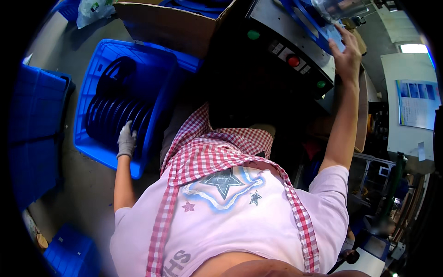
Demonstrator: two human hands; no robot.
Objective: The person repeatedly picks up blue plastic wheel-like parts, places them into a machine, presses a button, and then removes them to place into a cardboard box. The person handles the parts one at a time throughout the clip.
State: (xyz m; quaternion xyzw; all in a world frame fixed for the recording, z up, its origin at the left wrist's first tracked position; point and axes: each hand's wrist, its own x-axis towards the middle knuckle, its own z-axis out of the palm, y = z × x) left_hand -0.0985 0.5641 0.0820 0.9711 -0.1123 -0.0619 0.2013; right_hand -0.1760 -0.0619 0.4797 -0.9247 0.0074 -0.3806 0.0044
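Observation:
My left hand [126, 140], in a grey-white glove, reaches into a blue plastic crate [159, 115] on the left. Its fingers are apart, at the edge of a row of black rings [107, 115] standing on edge side by side. Whether a fingertip touches a ring is hard to see. My right hand [348, 53] is bare and stretched to the far right, over a machine. Its thumb and fingers close around a light blue flat piece [335, 38], next to a blue curved frame [304, 21]. The piece's far part is hidden.
The machine's dark front panel carries a red button [293, 60] and green buttons [253, 34]. An open cardboard box [170, 25] with blue parts stands beyond the crate. Stacked blue bins [37, 134] stand at far left. A white board [392, 106] is at right.

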